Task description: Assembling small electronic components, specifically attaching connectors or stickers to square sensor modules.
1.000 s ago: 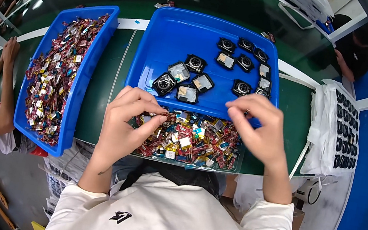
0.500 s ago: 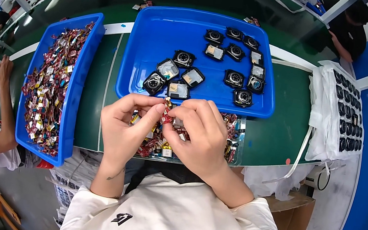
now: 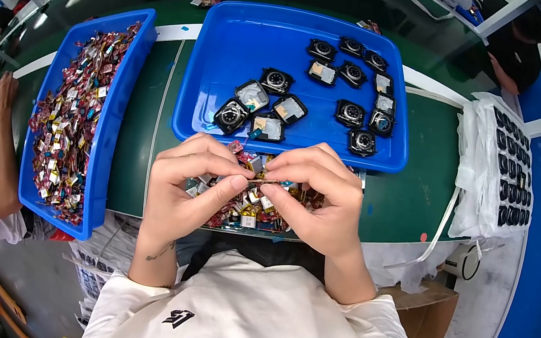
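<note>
I see my left hand (image 3: 190, 180) and right hand (image 3: 320, 199) pinching together a small thin flat part (image 3: 261, 181), held just above the heap of small colourful flat components (image 3: 245, 209) before the blue plastic tray (image 3: 231, 61).

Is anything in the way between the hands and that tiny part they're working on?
No. The left hand and the right hand already pinch the small thin metallic part between their fingers, above the pile of small colourful components.
</note>
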`<state>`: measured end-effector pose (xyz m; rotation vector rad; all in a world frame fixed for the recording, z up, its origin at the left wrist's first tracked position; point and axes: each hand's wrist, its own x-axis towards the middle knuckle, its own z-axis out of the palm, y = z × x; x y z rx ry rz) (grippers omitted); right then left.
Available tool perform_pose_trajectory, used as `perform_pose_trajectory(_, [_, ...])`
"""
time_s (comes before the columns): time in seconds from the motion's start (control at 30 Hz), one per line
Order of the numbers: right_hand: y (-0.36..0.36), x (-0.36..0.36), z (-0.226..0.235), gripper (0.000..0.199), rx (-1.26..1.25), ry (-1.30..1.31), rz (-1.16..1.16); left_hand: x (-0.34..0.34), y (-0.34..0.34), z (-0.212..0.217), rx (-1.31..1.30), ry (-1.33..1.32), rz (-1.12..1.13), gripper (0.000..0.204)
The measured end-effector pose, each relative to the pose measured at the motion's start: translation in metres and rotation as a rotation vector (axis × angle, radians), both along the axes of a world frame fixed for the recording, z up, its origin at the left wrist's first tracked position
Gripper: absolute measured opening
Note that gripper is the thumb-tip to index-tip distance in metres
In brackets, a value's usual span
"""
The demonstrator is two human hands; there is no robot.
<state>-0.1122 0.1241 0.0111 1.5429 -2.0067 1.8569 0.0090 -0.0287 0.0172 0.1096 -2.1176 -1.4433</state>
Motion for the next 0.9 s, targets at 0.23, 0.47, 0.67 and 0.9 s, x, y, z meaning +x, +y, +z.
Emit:
perform_pose_trajectory(0.23, [0.002, -0.006, 0.0, 0.011, -0.038, -0.059, 0.089, 0.003, 0.0, -0.007, 0.111, -0.012, -0.02, 0.011])
perform_pose_trajectory(0.47, [0.013, 0.0, -0.003, 0.011, 0.023, -0.294, 0.062, -0.005, 0.006, 0.006, 0.15, 0.033, 0.008, 0.015])
perform_pose_trajectory(0.67, [0.008, 0.003, 0.004, 0.018, 0.016, -0.174, 0.125, -0.009, 0.008, -0.004, 0.172, 0.072, -0.097, 0.013])
perform_pose_trajectory(0.9, [0.017, -0.001, -0.001, 0.017, 0.075, -0.434, 0.185, -0.003, 0.007, -0.005, 0.26, 0.008, -0.109, 0.01])
